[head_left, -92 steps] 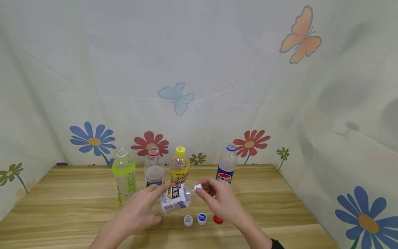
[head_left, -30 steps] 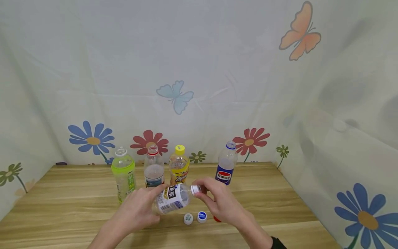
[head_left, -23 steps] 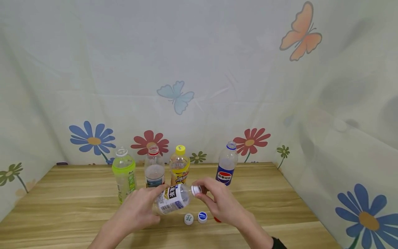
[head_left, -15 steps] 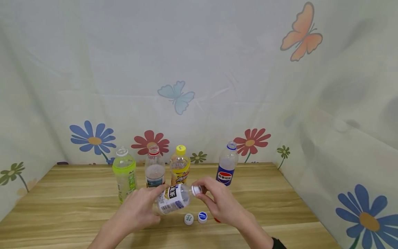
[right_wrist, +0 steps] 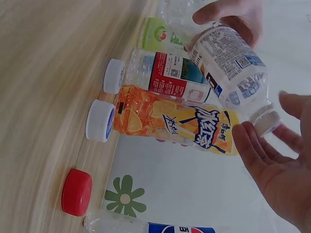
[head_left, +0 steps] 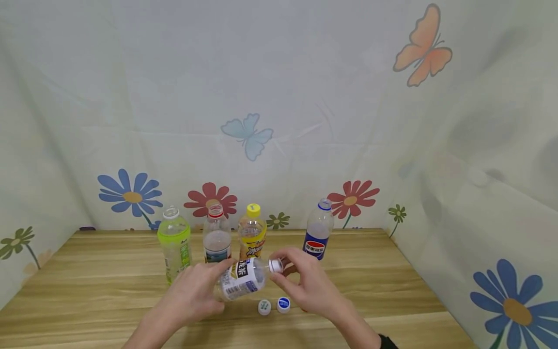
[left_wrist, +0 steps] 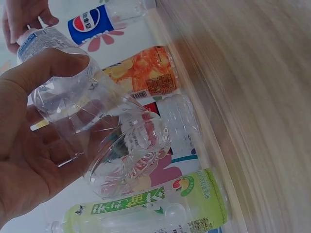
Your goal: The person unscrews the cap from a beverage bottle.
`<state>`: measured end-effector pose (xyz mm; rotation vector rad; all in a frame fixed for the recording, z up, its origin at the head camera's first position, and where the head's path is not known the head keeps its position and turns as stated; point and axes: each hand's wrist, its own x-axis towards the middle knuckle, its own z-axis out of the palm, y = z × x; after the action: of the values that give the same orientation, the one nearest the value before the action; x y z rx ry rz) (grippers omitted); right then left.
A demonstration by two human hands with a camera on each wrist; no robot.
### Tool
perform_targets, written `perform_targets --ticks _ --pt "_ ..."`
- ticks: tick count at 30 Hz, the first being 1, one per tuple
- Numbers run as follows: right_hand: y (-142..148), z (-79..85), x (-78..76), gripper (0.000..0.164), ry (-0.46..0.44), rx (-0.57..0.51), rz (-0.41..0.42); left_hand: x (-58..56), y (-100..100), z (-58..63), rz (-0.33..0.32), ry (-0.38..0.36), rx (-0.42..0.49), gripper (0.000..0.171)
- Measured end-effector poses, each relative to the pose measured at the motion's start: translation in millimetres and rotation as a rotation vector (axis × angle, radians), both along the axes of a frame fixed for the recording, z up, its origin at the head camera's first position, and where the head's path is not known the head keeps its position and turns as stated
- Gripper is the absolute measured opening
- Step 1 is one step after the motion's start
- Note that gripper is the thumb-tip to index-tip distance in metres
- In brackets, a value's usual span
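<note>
My left hand (head_left: 193, 295) grips a clear plastic bottle (head_left: 241, 278) round its lower body, fingers and thumb wrapped about it. The bottle is tilted well over, its neck pointing right, and it bears a white label with dark print. A white cap (right_wrist: 265, 120) sits at its mouth. Around that cap my right hand (head_left: 311, 286) has its fingers spread loosely. In the right wrist view, a gap shows between the cap and the upper digit, while other fingertips lie right at the cap's edge. Behind the held bottle stands an iced tea bottle (head_left: 252, 235) with a yellow cap.
Uncapped bottles stand behind: a green-labelled one (head_left: 174, 242), one with a red neck ring (head_left: 216, 237) and a Pepsi bottle (head_left: 317, 232). On the wooden table (head_left: 109, 291) lie a white cap (head_left: 264, 307), a blue-and-white cap (head_left: 283, 304) and a red cap (right_wrist: 77, 192).
Since the earliest frame, the held bottle has shifted slightly left, and more of the cap shows at its mouth. Within the last half second, my right fingers have loosened from the cap.
</note>
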<state>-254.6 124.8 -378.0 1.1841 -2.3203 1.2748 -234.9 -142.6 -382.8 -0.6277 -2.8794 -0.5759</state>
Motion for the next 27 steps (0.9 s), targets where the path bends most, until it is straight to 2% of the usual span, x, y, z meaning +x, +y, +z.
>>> perform_targets --ticks 6,10,17,27 --pt "-0.6 0.0 1.5 0.025 -0.089 0.024 -0.130 2.2 1.4 1.1 0.004 0.003 -0.015 0.084" --pt "0.3 -0.2 0.5 0.026 -0.120 0.083 -0.168 3.4 2.0 0.6 0.010 0.004 -0.013 0.084" --pt "1.1 2.6 -0.3 0.020 -0.118 0.139 -0.157 3.2 1.7 0.9 0.016 0.012 -0.018 0.083" --pt "1.8 2.7 1.5 0.012 -0.125 0.109 -0.113 3.6 2.4 2.9 0.022 -0.013 -0.023 0.082"
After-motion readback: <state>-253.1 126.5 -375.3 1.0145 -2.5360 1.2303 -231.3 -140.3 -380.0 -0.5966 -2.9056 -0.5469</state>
